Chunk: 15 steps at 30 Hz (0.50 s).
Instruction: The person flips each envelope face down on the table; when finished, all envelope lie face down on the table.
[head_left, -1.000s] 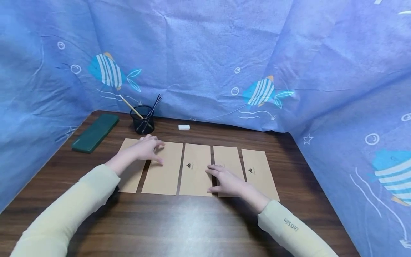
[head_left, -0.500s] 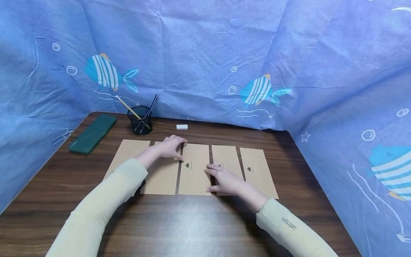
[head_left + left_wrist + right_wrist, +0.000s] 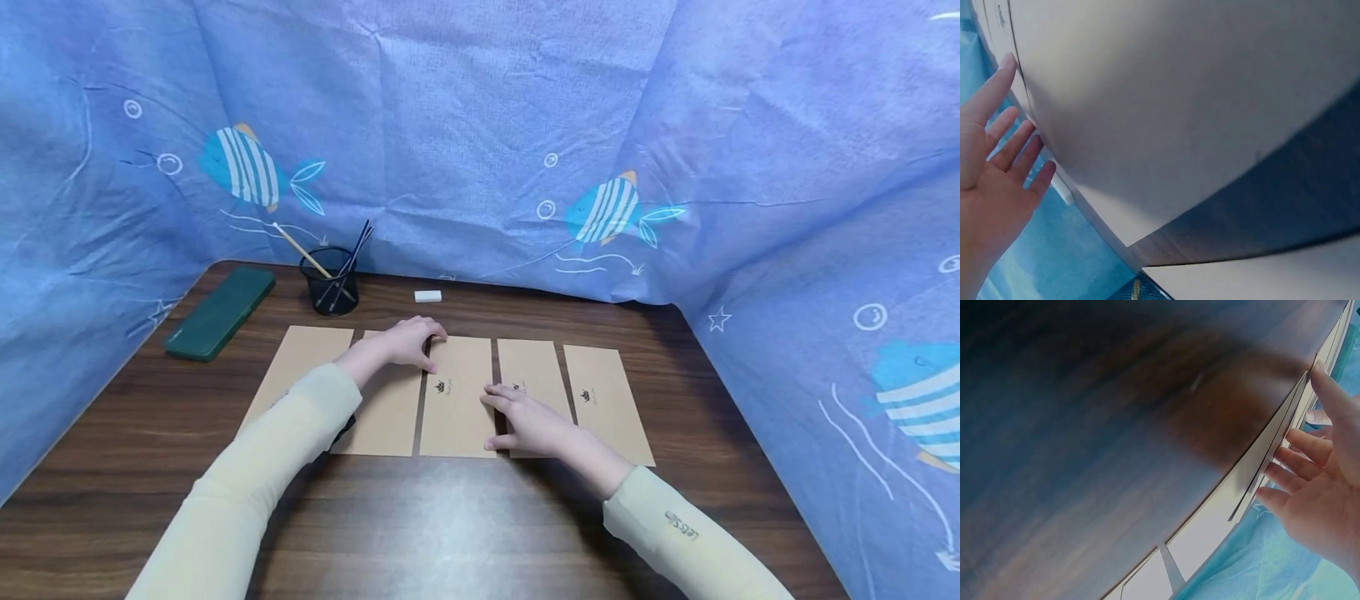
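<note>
Several flat kraft-paper rectangles lie in a row on the wooden table, some printed with a small black crown and script. My left hand (image 3: 407,342) reaches over the second sheet (image 3: 386,417) from the left, fingers spread. Its fingertips and thumb are at the left side of the middle sheet (image 3: 459,417), near the top. My right hand (image 3: 532,423) lies low over the fourth sheet (image 3: 529,362), its fingertips and thumb at the middle sheet's right edge. In the wrist views the left fingers (image 3: 1022,150) and right fingers (image 3: 1297,465) look relaxed, gripping nothing.
A black mesh pen cup (image 3: 332,292) with pencils stands at the back left, beside a dark green case (image 3: 221,312). A white eraser (image 3: 428,296) lies behind the sheets. Blue fish-print cloth (image 3: 465,150) encloses the table's back and sides.
My left hand has moved right, from between the first two sheets to the left side of the middle one. My right hand has stayed in place, and the sheets lie as before.
</note>
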### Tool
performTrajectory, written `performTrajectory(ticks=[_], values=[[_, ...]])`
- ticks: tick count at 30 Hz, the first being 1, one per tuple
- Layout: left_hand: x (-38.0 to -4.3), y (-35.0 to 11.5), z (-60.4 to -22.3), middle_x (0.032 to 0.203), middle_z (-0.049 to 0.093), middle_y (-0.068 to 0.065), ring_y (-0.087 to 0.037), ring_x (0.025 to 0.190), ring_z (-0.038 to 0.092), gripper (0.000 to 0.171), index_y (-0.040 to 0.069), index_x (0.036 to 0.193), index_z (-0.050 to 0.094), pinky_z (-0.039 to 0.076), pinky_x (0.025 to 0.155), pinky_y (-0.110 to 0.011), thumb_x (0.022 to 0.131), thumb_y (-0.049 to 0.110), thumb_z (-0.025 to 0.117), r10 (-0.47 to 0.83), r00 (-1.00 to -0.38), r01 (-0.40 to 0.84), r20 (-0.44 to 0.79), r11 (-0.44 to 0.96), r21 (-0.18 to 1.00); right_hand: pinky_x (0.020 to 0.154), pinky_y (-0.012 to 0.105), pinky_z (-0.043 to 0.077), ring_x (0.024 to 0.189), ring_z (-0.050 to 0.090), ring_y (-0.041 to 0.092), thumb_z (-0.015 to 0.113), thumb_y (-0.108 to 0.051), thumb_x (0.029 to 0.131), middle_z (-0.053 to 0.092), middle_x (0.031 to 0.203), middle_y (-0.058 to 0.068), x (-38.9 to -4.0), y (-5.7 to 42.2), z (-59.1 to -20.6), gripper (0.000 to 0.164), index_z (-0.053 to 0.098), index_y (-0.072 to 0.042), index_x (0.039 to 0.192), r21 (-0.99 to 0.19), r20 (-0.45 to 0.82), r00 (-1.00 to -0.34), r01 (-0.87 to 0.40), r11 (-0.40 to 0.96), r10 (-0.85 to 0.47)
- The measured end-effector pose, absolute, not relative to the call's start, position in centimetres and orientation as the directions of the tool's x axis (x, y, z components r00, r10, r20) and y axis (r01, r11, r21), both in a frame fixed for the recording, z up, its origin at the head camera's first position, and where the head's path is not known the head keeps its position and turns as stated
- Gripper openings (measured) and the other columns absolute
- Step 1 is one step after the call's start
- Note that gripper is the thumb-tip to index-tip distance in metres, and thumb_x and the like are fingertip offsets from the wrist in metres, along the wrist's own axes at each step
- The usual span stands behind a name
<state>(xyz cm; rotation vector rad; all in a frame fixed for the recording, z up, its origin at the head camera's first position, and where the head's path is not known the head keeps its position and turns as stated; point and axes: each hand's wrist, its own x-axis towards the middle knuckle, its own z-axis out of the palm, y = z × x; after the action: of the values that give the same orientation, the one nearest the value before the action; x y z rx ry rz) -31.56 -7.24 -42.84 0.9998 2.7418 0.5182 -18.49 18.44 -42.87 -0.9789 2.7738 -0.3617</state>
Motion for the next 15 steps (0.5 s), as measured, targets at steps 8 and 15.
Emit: performTrajectory(ticks=[8, 15], values=[[-32.39, -7.05, -43.22, 0.115, 0.057, -0.009, -0.025, 0.109, 0.051, 0.054, 0.008, 0.118, 0.062, 0.039, 0.097, -0.042, 0.072, 0.026, 0.082, 0.666, -0.746, 0.597, -0.028, 0.686, 0.416, 0.108, 0.045, 0.032, 0.136, 0.035, 0.030, 0.071, -0.042, 0.082, 0.038, 0.148, 0.015, -18.47, 18.51, -43.11, 0.072, 0.047, -0.003, 0.137, -0.284, -0.097, -0.776, -0.579, 0.764, -0.623], [-32.66, -7.33, -42.67, 0.108, 0.056, -0.011, -0.025, 0.098, 0.053, 0.032, 0.008, 0.107, 0.067, 0.043, 0.088, -0.038, 0.076, 0.000, 0.071, 0.686, -0.727, 0.615, 0.035, 0.628, 0.477, 0.109, 0.046, 0.030, 0.136, 0.035, 0.029, 0.071, -0.045, 0.080, 0.038, 0.148, 0.013, -18.71, 18.41, -43.07, 0.074, 0.048, -0.004, 0.137, -0.284, -0.107, -0.783, -0.567, 0.773, -0.613]])
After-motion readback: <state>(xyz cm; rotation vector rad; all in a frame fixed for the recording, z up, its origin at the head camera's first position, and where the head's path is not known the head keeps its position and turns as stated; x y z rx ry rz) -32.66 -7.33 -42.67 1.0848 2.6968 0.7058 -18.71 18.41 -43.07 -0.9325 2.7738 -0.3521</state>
